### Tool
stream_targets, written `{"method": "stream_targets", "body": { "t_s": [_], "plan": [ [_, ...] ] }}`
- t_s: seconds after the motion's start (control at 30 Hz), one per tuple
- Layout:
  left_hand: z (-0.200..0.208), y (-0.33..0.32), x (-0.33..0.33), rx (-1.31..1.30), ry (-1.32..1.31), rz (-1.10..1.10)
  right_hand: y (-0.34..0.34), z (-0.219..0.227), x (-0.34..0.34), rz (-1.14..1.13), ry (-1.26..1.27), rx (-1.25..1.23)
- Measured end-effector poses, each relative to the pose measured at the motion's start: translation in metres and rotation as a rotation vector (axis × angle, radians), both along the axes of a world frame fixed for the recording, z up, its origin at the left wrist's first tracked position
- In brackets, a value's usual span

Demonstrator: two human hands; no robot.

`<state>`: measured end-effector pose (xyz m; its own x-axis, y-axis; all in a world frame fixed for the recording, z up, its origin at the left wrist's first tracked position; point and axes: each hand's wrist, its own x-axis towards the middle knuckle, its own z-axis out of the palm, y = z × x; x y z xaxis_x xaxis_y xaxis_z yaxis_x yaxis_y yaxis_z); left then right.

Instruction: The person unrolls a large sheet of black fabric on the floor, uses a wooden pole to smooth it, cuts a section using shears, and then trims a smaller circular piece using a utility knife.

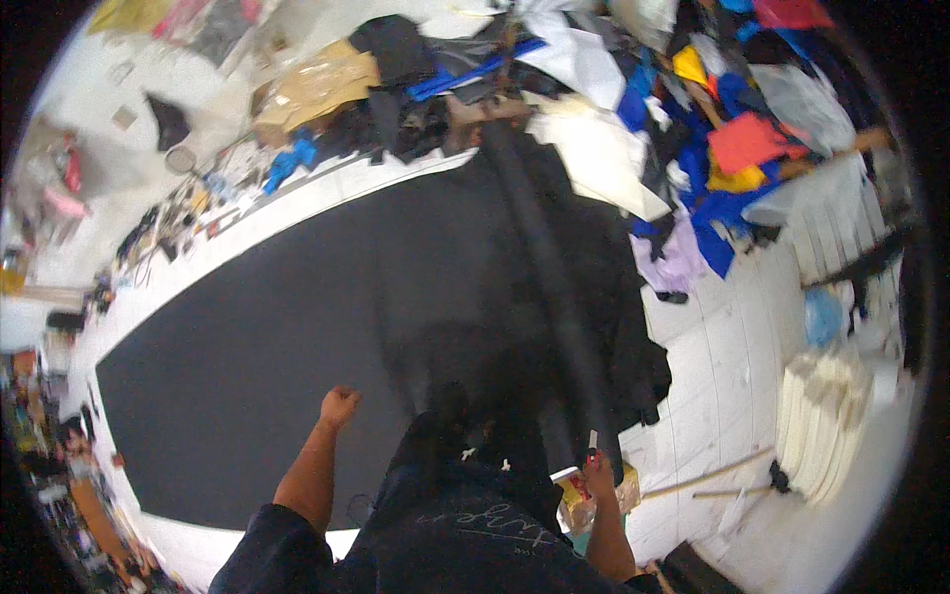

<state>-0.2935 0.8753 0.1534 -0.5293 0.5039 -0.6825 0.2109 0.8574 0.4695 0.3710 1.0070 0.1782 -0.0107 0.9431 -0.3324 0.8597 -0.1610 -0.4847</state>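
Observation:
A large sheet of black fabric (257,327) is spread over the white table, with a darker black layer (445,247) and a long roll-like fold lying across its right part. My left hand (339,406) is over the fabric, its fingers closed. Whether anything is between them is too small to make out. Down at the right, my right hand (599,479) grips a red utility knife (594,447) with its pale blade pointing away from me. Just beside that hand stands a box with red and yellow colouring (576,495), partly hidden by my arm.
Beyond the table's far side lie heaped cloth scraps (732,148) in blue, red, yellow and white. A brown plastic-wrapped package (317,89) lies farther back. At the right are stacked cream-coloured bundles (821,426) and wooden sticks (708,473) on the pale floor.

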Motion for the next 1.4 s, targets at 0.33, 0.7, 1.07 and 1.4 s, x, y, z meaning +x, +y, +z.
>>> {"method": "stream_targets", "body": {
  "t_s": [0.33,0.7,1.07,1.4],
  "plan": [
    [0.028,-0.047,-0.031,-0.276,0.036,0.389,0.127,0.025,-0.128,-0.193,0.261,-0.772],
    [0.119,0.012,0.030,-0.088,0.045,0.809,0.479,-0.013,-0.362,0.255,0.276,-0.473],
    [0.096,-0.023,0.064,-0.141,0.024,1.190,0.474,0.082,-0.706,0.547,0.688,-0.302],
    [0.036,-0.067,0.054,-0.199,-0.341,1.264,0.282,0.120,-0.857,0.837,0.536,-0.526]
  ]
}}
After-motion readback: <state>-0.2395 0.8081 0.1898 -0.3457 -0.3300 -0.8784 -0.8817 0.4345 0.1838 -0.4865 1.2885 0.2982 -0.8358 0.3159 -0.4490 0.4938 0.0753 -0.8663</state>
